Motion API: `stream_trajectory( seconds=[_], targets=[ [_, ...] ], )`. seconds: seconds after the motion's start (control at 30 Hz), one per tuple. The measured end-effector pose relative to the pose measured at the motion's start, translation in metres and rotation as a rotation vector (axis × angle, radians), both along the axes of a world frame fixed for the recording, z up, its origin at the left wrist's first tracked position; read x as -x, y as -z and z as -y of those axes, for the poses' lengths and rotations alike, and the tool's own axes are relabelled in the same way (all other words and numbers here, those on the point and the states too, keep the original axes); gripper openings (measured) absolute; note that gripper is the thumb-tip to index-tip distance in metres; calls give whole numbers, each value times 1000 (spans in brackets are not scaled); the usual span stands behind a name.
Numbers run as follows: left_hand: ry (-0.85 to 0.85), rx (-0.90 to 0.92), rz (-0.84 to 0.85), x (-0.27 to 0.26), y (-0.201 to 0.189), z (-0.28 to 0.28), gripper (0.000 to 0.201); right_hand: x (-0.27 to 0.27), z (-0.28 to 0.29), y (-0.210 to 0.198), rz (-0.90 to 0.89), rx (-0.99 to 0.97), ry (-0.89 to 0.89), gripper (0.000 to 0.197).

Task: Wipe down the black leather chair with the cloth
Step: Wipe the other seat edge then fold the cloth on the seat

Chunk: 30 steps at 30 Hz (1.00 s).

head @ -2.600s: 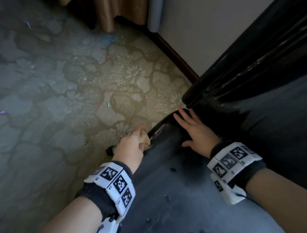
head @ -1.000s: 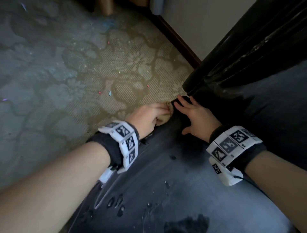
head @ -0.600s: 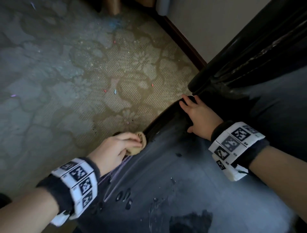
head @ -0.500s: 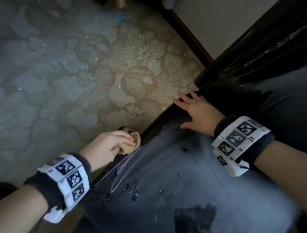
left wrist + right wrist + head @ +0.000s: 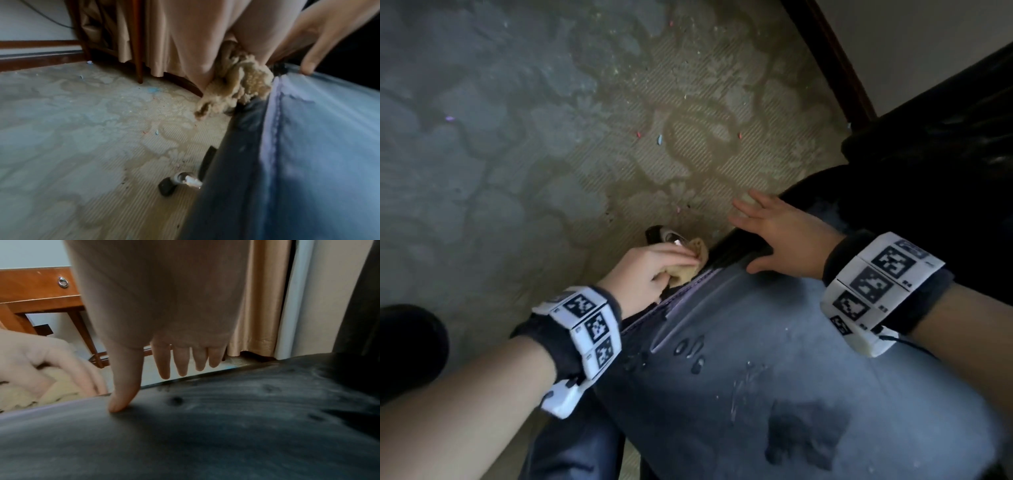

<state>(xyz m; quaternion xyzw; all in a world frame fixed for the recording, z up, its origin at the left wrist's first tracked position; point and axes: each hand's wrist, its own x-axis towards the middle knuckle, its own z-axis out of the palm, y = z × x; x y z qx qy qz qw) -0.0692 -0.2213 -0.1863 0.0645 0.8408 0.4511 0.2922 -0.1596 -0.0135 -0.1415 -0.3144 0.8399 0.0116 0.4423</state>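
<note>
The black leather chair seat [image 5: 774,387] fills the lower right, dusty grey with wet drops, and its backrest [image 5: 945,144] rises at the right. My left hand [image 5: 650,274] grips a bunched tan cloth [image 5: 688,265] against the seat's left side edge; the cloth [image 5: 236,87] hangs over the seam [image 5: 275,123] there. My right hand [image 5: 780,233] lies flat on the seat near the same edge, straight fingers reaching past it, thumb [image 5: 123,394] pressing the leather [image 5: 205,434].
Patterned carpet [image 5: 551,154] with small coloured crumbs lies left of the chair. A chair caster [image 5: 174,183] sits on the floor under the seat edge. A wooden table [image 5: 37,293], tan curtain [image 5: 261,305] and baseboard [image 5: 832,61] stand beyond. My dark shoe [image 5: 407,349] shows lower left.
My left hand has slid the cloth back along the seat's side edge from near my right hand toward me, then held about there. My right hand stayed flat on the seat.
</note>
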Motion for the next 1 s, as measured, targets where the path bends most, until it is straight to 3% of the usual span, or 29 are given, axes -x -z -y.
stream_trajectory(
  seconds=[0.23, 0.43, 0.6, 0.8, 0.87, 1.0],
  targets=[
    [30, 121, 237, -48, -5, 74, 49, -8, 26, 6, 104, -52, -84, 72],
    [-323, -3, 273, -32, -4, 62, 54, -5, 33, 2, 113, -128, -106, 71],
    [-202, 21, 330, -40, 17, 33, 48, -4, 47, 0, 109, -182, -114, 69],
    [-131, 73, 470, -78, 14, 85, 50, -2, 57, -4, 111, -206, -82, 59],
    [-113, 79, 425, -81, 5, 94, 57, -3, 61, -4, 110, -210, -82, 51],
    [-233, -25, 96, -66, -13, 68, 55, -1, 65, -1, 119, -221, -78, 45]
  ],
)
